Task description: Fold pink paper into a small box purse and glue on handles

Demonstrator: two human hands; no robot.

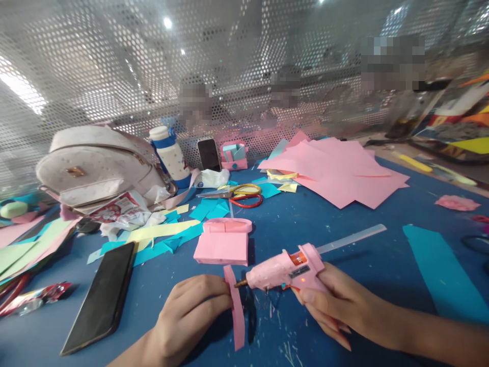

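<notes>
My left hand (194, 311) holds a narrow pink paper strip (238, 326) near its upper part, fingers closed on it. In my right hand (336, 300) is a pink glue gun (275, 270), gripped by its handle, with a clear glue stick (353, 238) coming out of the back. The gun's metal nozzle points left and meets or nearly meets the strip by my left fingertips. Just behind the strip lies a small folded pink paper box (222, 247) with a rounded loop along its top.
A dark phone (100, 295) lies at left, before a white backpack (95, 163) and a bottle (170, 155). Scissors (246, 196), paper scraps and a pink paper stack (344, 168) lie behind. Blue paper (445, 275) lies at right.
</notes>
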